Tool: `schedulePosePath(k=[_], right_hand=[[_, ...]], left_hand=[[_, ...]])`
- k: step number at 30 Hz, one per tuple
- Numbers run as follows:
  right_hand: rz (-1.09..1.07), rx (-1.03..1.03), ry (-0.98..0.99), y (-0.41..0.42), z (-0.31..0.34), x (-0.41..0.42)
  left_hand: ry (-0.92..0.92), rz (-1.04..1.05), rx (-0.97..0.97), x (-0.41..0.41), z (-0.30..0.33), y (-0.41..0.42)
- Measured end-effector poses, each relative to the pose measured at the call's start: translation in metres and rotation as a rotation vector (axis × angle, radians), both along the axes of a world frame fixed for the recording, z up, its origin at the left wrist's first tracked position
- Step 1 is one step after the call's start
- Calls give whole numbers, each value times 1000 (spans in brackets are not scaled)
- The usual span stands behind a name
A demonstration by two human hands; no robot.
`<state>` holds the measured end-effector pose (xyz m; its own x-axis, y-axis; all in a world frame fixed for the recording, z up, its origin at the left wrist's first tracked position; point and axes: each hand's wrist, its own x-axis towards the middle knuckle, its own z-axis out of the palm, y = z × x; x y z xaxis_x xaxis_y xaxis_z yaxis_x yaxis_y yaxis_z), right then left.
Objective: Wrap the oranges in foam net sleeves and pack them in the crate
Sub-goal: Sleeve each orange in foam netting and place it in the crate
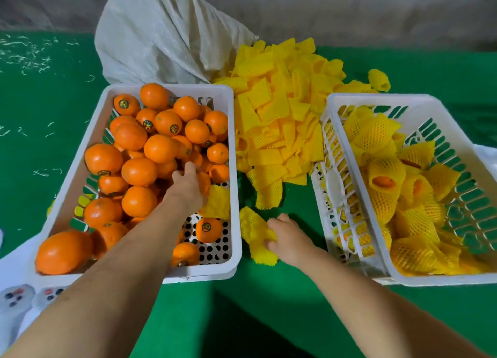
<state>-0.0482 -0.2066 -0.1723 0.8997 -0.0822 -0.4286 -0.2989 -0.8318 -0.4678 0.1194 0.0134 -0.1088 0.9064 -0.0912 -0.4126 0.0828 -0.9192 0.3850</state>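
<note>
Reaching with the left hand [188,181] into the near-left white slotted plastic crate [231,185] of bare oranges [158,148], fingers closing around one fruit deep in the heap; whether gripped yet, cannot tell. Pinching with the right hand [285,236] a yellow foam net sleeve [255,239] on the green-covered bench [269,304]. Wrapped oranges [384,180] filling the right-hand white crate [330,142], loose sleeves [279,115] piling between. Risking: neighbouring fruit rolling loose, sleeve slipping from a fingertip hold.
</note>
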Motion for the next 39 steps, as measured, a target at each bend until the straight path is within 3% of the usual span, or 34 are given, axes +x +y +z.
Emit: schedulePosePath(k=[4,8,10,12,15,20,28,34,39], right_hand=[[-475,405,-213,-5,13,0],[-737,667,-438,10,50,5],[-747,884,-491,23,74,5],[-664,1099,-512,36,94,0],[-668,1244,-536,44,114,-16],[-600,1164,-498,38,131,-30],[-463,924,-611,49,153,-22],[-290,604,-650,31,155,-24],[-49,-11,-623,35,167,-30]], left_hand=[[-68,107,-233,-19,21,17],[-197,203,-734,-75,51,7],[-220,208,-984,-112,63,-13],[-76,232,-1227,-142,67,-32],[47,112,-1301,-155,65,-42],[246,207,-1377,-142,69,-32],[163,133,-1387,-150,68,-35],[193,153,-1434,-152,72,-34],[194,174,-1454,-151,75,-35]])
